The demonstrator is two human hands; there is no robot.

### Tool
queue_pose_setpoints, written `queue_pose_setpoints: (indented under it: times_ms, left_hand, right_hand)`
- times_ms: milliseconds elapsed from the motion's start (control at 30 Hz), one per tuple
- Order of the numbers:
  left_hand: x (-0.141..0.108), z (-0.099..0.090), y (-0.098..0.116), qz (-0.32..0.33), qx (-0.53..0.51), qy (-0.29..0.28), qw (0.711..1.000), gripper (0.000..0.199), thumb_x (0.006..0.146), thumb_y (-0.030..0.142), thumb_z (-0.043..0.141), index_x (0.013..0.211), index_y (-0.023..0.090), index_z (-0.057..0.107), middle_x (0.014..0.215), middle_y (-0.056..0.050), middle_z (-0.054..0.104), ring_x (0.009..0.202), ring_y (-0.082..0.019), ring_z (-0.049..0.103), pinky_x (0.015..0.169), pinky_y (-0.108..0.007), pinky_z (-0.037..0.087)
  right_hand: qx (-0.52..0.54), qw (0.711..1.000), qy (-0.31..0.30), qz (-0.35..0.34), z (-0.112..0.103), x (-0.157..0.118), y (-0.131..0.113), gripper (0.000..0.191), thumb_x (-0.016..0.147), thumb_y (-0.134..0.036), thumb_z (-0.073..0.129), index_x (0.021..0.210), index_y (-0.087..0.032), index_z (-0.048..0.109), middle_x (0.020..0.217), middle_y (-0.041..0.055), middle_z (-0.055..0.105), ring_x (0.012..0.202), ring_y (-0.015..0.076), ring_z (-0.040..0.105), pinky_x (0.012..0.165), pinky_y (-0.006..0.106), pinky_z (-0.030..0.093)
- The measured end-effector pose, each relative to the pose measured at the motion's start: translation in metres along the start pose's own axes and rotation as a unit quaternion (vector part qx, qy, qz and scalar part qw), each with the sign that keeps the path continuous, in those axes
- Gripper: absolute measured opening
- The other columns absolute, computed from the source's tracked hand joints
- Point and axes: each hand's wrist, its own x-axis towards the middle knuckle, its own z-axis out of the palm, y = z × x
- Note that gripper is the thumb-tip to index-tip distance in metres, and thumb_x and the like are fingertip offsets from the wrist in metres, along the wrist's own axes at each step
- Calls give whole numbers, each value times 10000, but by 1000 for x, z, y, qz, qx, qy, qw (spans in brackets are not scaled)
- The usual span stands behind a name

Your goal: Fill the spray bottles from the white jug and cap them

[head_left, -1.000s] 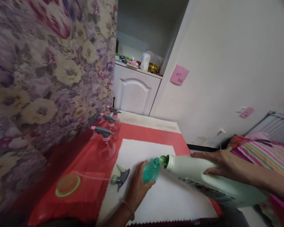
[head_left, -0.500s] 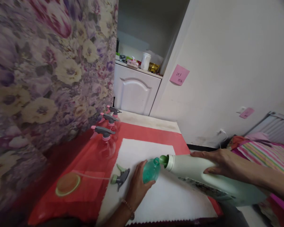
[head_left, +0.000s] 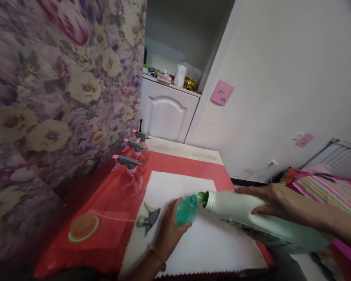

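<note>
My left hand [head_left: 171, 224] is wrapped round a green see-through spray bottle [head_left: 187, 210] without its top, tilted with its mouth to the upper right. My right hand [head_left: 272, 203] grips a large pale green detergent jug [head_left: 240, 207] by its handle, tipped nearly level. The jug's green spout meets the bottle's mouth; whether liquid is running cannot be made out. Left of my left hand, a grey and green spray trigger [head_left: 149, 220] lies on a white cloth [head_left: 204, 249], its thin tube pointing left. A green-rimmed round cap [head_left: 83, 227] is beyond the tube's end.
Several clear spray bottles [head_left: 131, 181] with grey and pink triggers stand in a row along the left side of the red-covered table [head_left: 169, 160]. A floral curtain [head_left: 61, 97] borders the left. A white cabinet [head_left: 169, 111] stands behind; a bed [head_left: 333, 187] is at the right.
Almost nothing differs. Both hands keep the bottle and the jug in the same place, mouth to spout.
</note>
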Motion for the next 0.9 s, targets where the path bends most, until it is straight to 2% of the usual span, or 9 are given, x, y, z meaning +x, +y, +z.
queue_pose_setpoints:
  times_ms: [100,300,467,600,767,900]
  left_hand:
    - [-1,0,-1,3,-6,6,1000,730,632,144,677,1325,205,457,1356,-88,529,1280,-255,471,1108,-388,356]
    - [-1,1,-2,6,-8,9,1000,732,628,128,682,1320,210,460,1353,-90,531,1275,-260,478,1104,-398,360]
    - [0,1,-2,7,-8,8,1000,731,633,124,677,1325,210,454,1348,-88,532,1273,-258,479,1099,-398,365]
    - [0,1,-4,11,-7,8,1000,735,637,123,675,1327,233,449,1355,-80,527,1278,-261,473,1105,-408,357]
    - [1,2,-5,15,-7,8,1000,726,642,121,676,1324,216,447,1356,-92,522,1281,-265,467,1110,-419,351]
    - [0,1,-3,12,-7,8,1000,726,639,129,677,1319,230,447,1349,-85,527,1274,-264,476,1104,-417,362]
  right_hand:
    - [23,999,-33,10,0,0,2,475,914,-440,521,1366,-296,493,1077,52,725,818,218,707,692,274,498]
    - [13,1000,-21,-5,2,1,7,490,900,-432,541,1375,-331,476,1062,36,734,809,234,712,694,303,514]
    - [8,1000,-27,-5,-2,1,4,488,912,-424,532,1387,-345,455,1166,37,704,896,249,707,742,325,521]
    - [9,1000,-27,8,-2,1,2,490,903,-424,546,1381,-350,466,1135,22,719,865,242,714,727,319,524]
    - [19,999,-28,11,-2,1,0,490,900,-416,553,1379,-361,464,1200,13,695,937,244,705,771,316,526]
    - [20,999,-27,9,-3,1,1,475,898,-418,555,1362,-341,491,1182,23,703,925,240,707,768,308,525]
